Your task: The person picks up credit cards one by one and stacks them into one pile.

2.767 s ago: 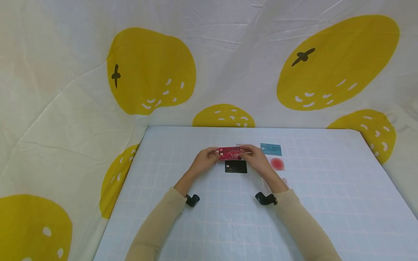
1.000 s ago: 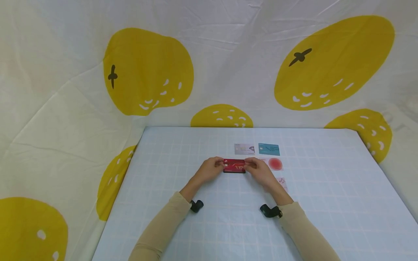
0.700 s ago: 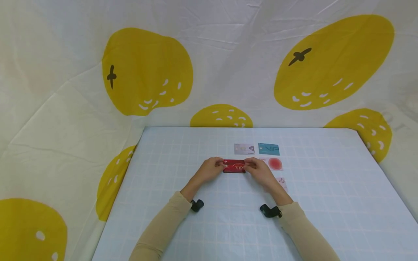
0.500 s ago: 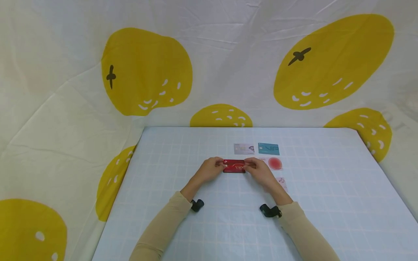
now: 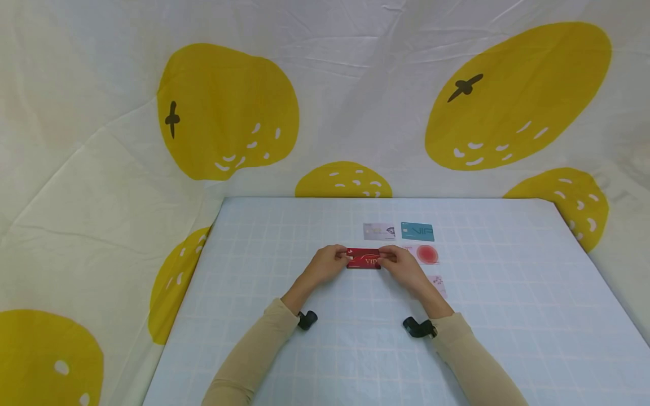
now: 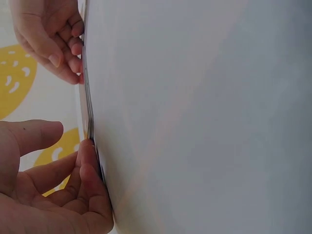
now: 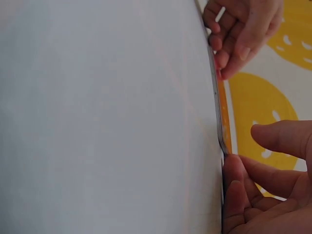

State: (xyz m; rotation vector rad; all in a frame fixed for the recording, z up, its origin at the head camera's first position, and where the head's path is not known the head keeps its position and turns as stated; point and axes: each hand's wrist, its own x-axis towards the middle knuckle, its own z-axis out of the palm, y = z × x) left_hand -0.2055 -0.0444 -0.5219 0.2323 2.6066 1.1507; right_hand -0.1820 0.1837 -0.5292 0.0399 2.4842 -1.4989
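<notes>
A red VIP card [image 5: 363, 258] lies flat near the table's middle, over a black card that it hides. My left hand [image 5: 329, 263] holds its left end; my right hand [image 5: 404, 265] holds the right end. Seen from the left wrist, stacked card edges [image 6: 89, 105] run between both hands' fingertips; the left hand [image 6: 63, 187] has curled fingers at the near end and its thumb apart. From the right wrist, the right hand [image 7: 268, 185] likewise curls its fingers against the stack's edge [image 7: 218, 105], thumb apart.
Behind lie a silver-grey card [image 5: 378, 232] and a teal VIP card [image 5: 418, 232]. A card with a red circle [image 5: 427, 254] sits right of my right hand. A pink-patterned card [image 5: 438, 285] is partly hidden by my right forearm. A patterned cloth wall [image 5: 355, 113] rises behind the table.
The red card, earlier raised behind the black card, came toward me and down onto it. The silver-grey card, mostly covered before, now shows. Over the last second the hands stay nearly still.
</notes>
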